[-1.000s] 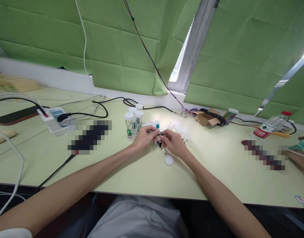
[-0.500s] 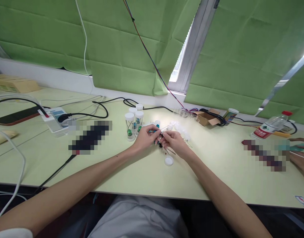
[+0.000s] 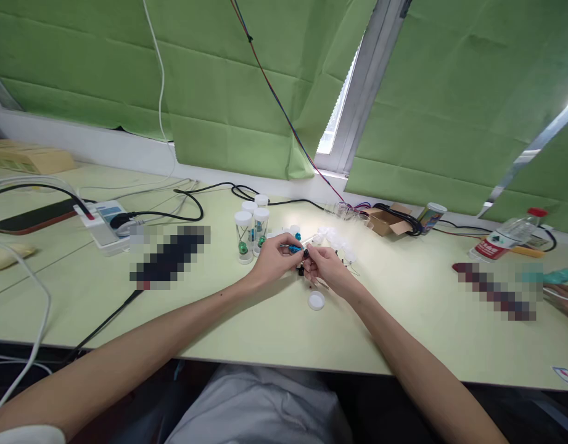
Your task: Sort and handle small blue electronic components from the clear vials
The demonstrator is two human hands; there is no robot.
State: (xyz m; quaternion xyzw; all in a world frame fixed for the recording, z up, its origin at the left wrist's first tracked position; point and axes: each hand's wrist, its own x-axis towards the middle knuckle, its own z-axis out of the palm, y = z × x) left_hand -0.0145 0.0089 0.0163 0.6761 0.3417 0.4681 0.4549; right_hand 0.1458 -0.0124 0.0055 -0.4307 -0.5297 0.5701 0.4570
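Observation:
My left hand (image 3: 273,260) is closed, pinching a small shiny blue part (image 3: 294,249) between thumb and fingers. Against it, my right hand (image 3: 329,269) closes its fingertips on a tiny black piece (image 3: 306,253). The two pieces meet or nearly meet; whether they are joined I cannot tell. Another black piece (image 3: 301,270) shows just under the fingers. A round white lid (image 3: 316,301) lies on the table in front of my hands. Left of my left hand stand several clear tubes with white caps (image 3: 243,237), holding green and blue parts. A blue ball-like part (image 3: 298,236) lies behind my fingers.
Crumpled clear plastic (image 3: 332,237) lies behind my right hand. Farther back are an open cardboard box (image 3: 386,219), black cables and a can (image 3: 432,217). A power strip (image 3: 105,228) stands left. On the right are a water bottle (image 3: 506,237) and another person's hand (image 3: 565,299).
The blue part and the black piece now show more clearly between my fingertips. My hands have barely shifted. The other person's hand at the right has drawn back toward the edge.

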